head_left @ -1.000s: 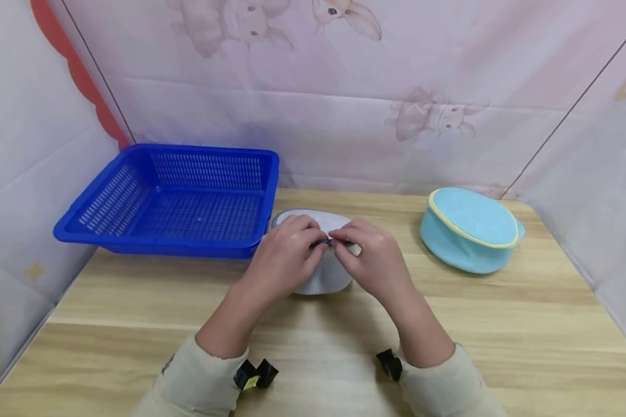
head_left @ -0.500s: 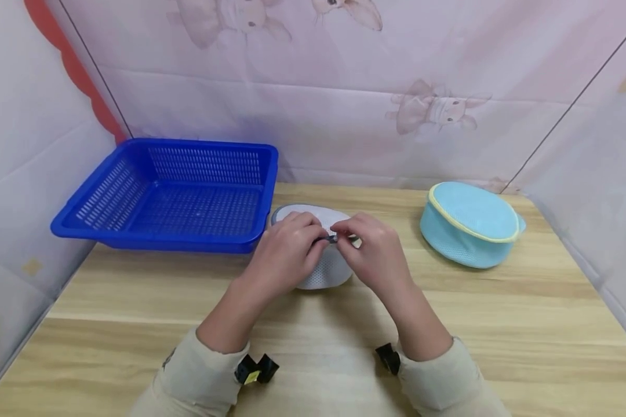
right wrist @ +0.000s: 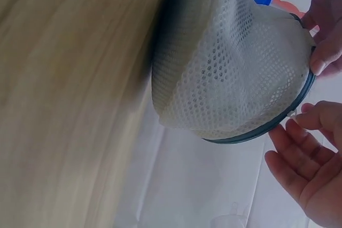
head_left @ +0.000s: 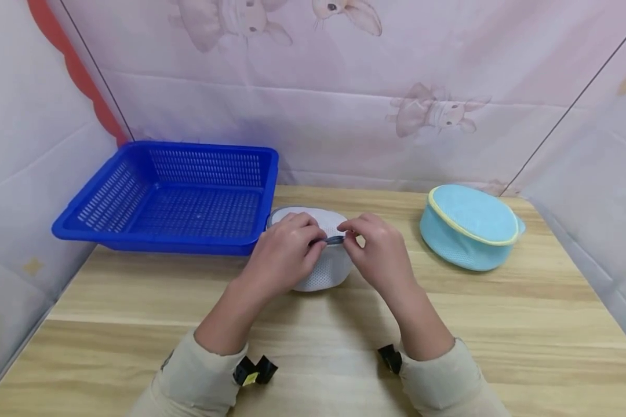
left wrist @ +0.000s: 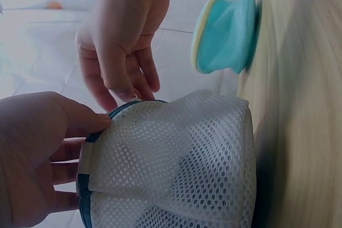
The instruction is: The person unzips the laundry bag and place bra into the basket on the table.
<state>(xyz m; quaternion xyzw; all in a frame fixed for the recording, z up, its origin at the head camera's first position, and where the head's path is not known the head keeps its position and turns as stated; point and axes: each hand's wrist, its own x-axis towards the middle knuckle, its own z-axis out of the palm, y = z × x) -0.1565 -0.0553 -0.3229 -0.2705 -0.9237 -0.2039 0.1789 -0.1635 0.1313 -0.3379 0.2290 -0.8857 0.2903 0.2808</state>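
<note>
A white mesh laundry bag point(head_left: 326, 272) with a dark blue-grey zipper edge point(right wrist: 251, 132) stands on the table between the hands. My left hand point(head_left: 283, 252) pinches the bag's top edge between thumb and fingers. Just to its right, my right hand point(head_left: 379, 250) pinches a small pale piece at the zipper edge, apparently the zipper pull; fingertips partly cover it. Seen from the right wrist, that hand's other fingers point(right wrist: 299, 158) are spread loosely below the rim. A short stretch of dark trim point(head_left: 335, 239) shows between the two hands. What is inside the bag cannot be made out.
A blue plastic basket point(head_left: 261, 246) stands at the back left, close to the bag. To the right sits a round light-blue mesh bag point(head_left: 469, 231) with yellow trim. A printed cloth wall point(head_left: 334, 139) borders the wooden table point(head_left: 323, 359) at the back.
My right hand has moved slightly right along the zipper edge, away from the left hand, and more dark trim shows between them. The left hand keeps its pinch in nearly the same place.
</note>
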